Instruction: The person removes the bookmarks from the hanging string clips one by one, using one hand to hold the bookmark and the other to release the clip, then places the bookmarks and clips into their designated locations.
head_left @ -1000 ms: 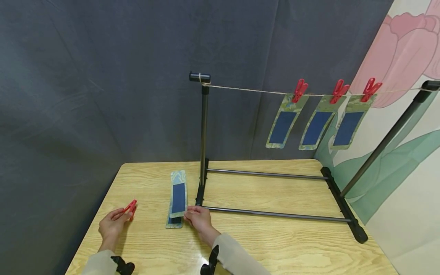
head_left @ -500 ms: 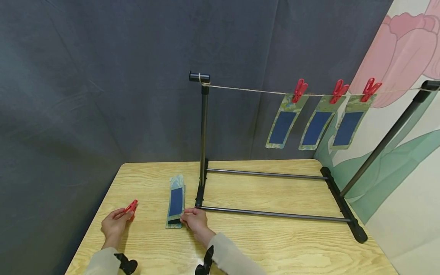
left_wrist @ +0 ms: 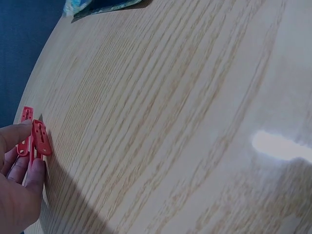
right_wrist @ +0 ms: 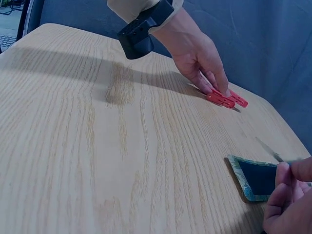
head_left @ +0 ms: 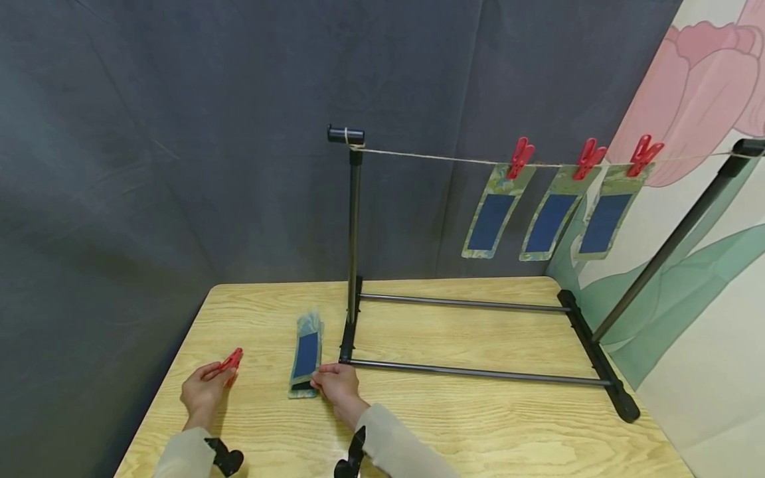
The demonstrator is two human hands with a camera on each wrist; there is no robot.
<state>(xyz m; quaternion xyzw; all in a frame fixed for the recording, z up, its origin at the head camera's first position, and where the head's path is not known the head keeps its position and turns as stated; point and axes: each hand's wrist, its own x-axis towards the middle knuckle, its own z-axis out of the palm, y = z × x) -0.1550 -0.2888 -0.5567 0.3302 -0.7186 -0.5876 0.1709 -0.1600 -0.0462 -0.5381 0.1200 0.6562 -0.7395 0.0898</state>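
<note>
On the left part of the table, my left hand [head_left: 202, 393] pinches a red clothespin [head_left: 231, 359] between thumb and fingers, just over the wood. The clothespin [left_wrist: 41, 139] shows its splayed legs in the left wrist view. My right hand [head_left: 339, 385] pinches the near right corner of a patterned strip with a dark blue panel [head_left: 307, 353]. This strip tilts over a second, similar strip [head_left: 303, 394], covering most of it. The lower strip [right_wrist: 256, 178] lies flat on the table in the right wrist view, partly behind the right fingers.
A black frame [head_left: 352, 232] stands right of the strips, its base bars [head_left: 472, 375] along the table. A string [head_left: 430, 156] spans its posts. Three similar strips [head_left: 492, 222] hang there from red clothespins [head_left: 522, 158]. A dark curtain [head_left: 239, 133] lies behind the table.
The right hand has moved slightly left and nearer, bringing the upper strip more squarely over the lower one. The left hand has shifted a little to the right with the clothespin.
</note>
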